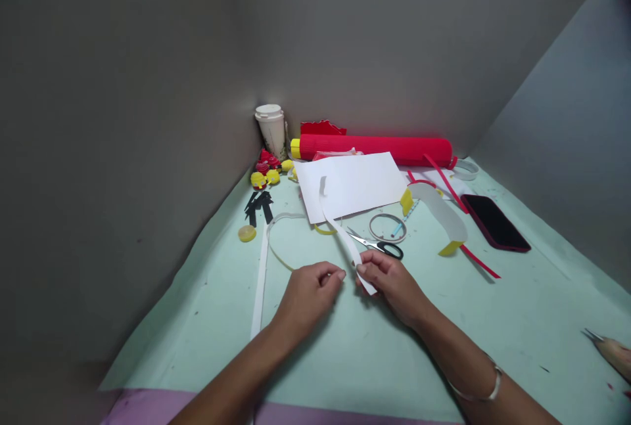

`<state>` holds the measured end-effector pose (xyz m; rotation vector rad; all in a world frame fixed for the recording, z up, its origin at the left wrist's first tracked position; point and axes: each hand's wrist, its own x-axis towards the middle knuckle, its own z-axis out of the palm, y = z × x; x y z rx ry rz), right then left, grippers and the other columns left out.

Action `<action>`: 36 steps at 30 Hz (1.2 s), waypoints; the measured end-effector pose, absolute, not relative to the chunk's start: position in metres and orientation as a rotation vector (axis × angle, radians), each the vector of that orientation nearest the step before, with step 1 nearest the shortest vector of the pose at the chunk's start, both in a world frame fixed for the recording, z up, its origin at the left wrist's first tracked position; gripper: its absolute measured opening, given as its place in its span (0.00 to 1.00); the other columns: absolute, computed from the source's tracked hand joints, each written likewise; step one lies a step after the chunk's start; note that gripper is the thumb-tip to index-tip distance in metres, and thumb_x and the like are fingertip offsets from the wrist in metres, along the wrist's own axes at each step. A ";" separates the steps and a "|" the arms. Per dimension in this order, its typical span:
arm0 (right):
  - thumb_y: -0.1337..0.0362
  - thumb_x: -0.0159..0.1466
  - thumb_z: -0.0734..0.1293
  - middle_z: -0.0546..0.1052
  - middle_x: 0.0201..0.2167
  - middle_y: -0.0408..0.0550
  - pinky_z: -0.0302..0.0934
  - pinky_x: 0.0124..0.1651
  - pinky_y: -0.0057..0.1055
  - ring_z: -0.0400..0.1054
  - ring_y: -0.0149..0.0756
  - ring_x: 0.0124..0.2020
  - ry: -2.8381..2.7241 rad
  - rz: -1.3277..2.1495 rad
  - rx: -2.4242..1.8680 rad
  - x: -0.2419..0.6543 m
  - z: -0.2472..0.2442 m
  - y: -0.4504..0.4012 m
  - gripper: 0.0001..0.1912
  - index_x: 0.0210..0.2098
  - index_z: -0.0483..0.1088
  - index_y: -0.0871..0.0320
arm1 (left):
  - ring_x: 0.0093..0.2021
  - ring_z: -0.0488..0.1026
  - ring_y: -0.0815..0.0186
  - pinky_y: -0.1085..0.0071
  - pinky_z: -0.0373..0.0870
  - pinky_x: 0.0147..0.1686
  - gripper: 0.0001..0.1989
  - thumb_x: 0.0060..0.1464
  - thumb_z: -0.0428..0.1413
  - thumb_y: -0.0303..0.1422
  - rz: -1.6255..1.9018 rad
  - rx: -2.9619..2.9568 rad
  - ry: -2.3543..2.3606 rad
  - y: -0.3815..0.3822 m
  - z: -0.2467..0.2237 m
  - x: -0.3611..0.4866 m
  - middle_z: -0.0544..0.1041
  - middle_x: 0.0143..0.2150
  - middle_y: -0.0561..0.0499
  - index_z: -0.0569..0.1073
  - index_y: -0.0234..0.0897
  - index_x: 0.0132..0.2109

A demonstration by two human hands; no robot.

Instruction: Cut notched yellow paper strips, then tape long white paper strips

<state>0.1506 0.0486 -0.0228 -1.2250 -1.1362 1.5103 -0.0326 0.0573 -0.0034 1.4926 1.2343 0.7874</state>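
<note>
My right hand (389, 280) pinches a long white paper strip (346, 241) between thumb and fingers. The strip's far end curls upward in front of a white sheet (352, 182). Close by on the left, my left hand (313, 290) is closed, thumb pressed against the index finger; whatever it may hold is hidden. A thin yellow-and-white paper loop (282, 257) runs behind that hand. Black-handled scissors (377, 244) lie just beyond my right hand, touching or close to a tape roll (388, 228). Another white strip (260, 280) lies flat left of my left hand.
A red paper roll (374, 149) and a white cup (271, 129) stand at the back. Black strips (259, 205), yellow coiled pieces (259, 180) and a round yellow tape roll (247, 233) sit left. A phone (495, 221) and red strips (480, 261) lie right; another person's hand (616, 354) shows far right.
</note>
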 end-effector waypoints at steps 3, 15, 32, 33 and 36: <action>0.55 0.60 0.68 0.68 0.20 0.38 0.51 0.26 0.27 0.58 0.28 0.21 -1.250 1.483 -1.232 0.149 -0.021 0.047 0.12 0.34 0.71 0.58 | 0.19 0.64 0.70 0.73 0.58 0.22 0.12 0.54 0.56 0.38 0.789 1.267 1.171 0.061 -0.004 -0.031 0.73 0.25 0.52 0.77 0.35 0.40; 0.59 0.63 0.65 0.67 0.23 0.39 0.53 0.30 0.27 0.59 0.30 0.25 -1.595 1.360 -1.239 0.143 -0.021 0.041 0.08 0.33 0.70 0.57 | 0.23 0.65 0.70 0.74 0.60 0.26 0.14 0.53 0.58 0.42 0.872 1.209 1.161 0.062 -0.008 -0.032 0.70 0.20 0.53 0.75 0.34 0.31; 0.58 0.62 0.65 0.68 0.21 0.39 0.54 0.29 0.27 0.59 0.30 0.24 -1.490 1.377 -1.228 0.144 -0.019 0.042 0.09 0.30 0.70 0.57 | 0.23 0.68 0.68 0.72 0.64 0.26 0.13 0.54 0.57 0.42 0.880 1.307 1.174 0.052 -0.003 -0.026 0.71 0.22 0.54 0.70 0.36 0.33; 0.58 0.62 0.66 0.68 0.21 0.39 0.54 0.29 0.27 0.59 0.30 0.23 -1.459 1.386 -1.224 0.145 -0.019 0.042 0.09 0.30 0.70 0.57 | 0.23 0.69 0.68 0.72 0.65 0.25 0.14 0.55 0.55 0.43 0.870 1.297 1.170 0.052 -0.004 -0.027 0.72 0.23 0.53 0.69 0.37 0.32; 0.57 0.62 0.65 0.67 0.20 0.38 0.54 0.27 0.27 0.59 0.29 0.22 -1.404 1.395 -1.224 0.145 -0.020 0.043 0.10 0.32 0.70 0.58 | 0.23 0.70 0.67 0.71 0.65 0.24 0.18 0.58 0.50 0.46 0.806 1.282 1.166 0.054 -0.010 -0.028 0.72 0.25 0.51 0.68 0.36 0.31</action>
